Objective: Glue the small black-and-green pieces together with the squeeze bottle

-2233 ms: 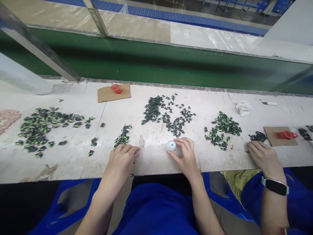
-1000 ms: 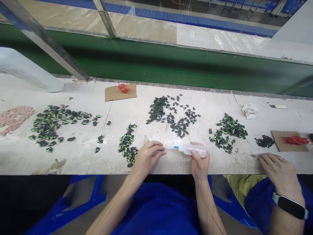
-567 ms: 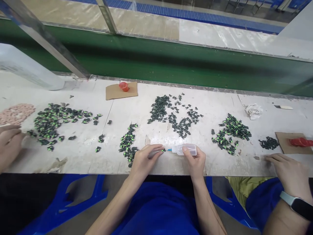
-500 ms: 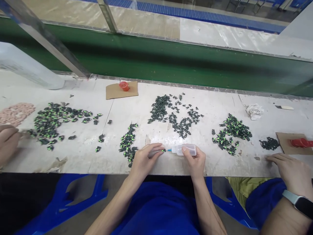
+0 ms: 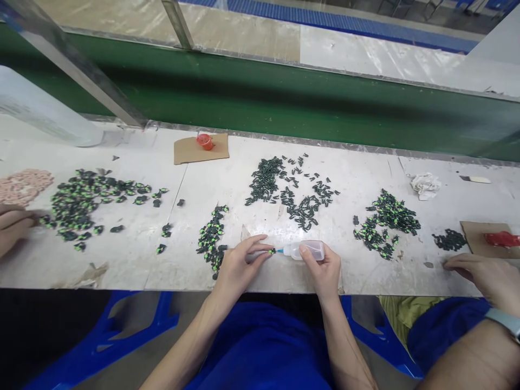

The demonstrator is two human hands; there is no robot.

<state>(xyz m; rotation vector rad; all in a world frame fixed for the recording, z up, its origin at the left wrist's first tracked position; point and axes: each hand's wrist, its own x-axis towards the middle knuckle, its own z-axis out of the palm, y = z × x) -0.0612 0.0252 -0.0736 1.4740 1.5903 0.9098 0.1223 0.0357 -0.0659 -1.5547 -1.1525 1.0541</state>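
Between thumb and fingertips, my left hand [image 5: 242, 260] pinches a small black and green piece [image 5: 272, 251]. My right hand [image 5: 327, 265] is closed round a clear squeeze bottle [image 5: 295, 249] lying sideways, its thin blue nozzle pointing left. The nozzle tip is at or right beside the small piece; whether they touch I cannot tell. A pile of similar black and green pieces [image 5: 211, 235] lies just left of my left hand. Beyond both hands spread many small dark parts [image 5: 266, 179], loosely scattered on the white table [image 5: 227, 184].
On cardboard [image 5: 184, 154] stands a red cup [image 5: 205, 142]. Further piles of pieces lie left [image 5: 77, 200] and right [image 5: 388, 214]. A co-worker's hand [image 5: 14, 227] is at the left edge, another person's hand [image 5: 483, 273] at the right. Crumpled paper [image 5: 426, 186] lies back right.
The nozzle and the pinched piece stay together, almost unmoved. The view has shifted slightly. At the right, the co-worker's wrist and watch have moved toward the frame's edge.
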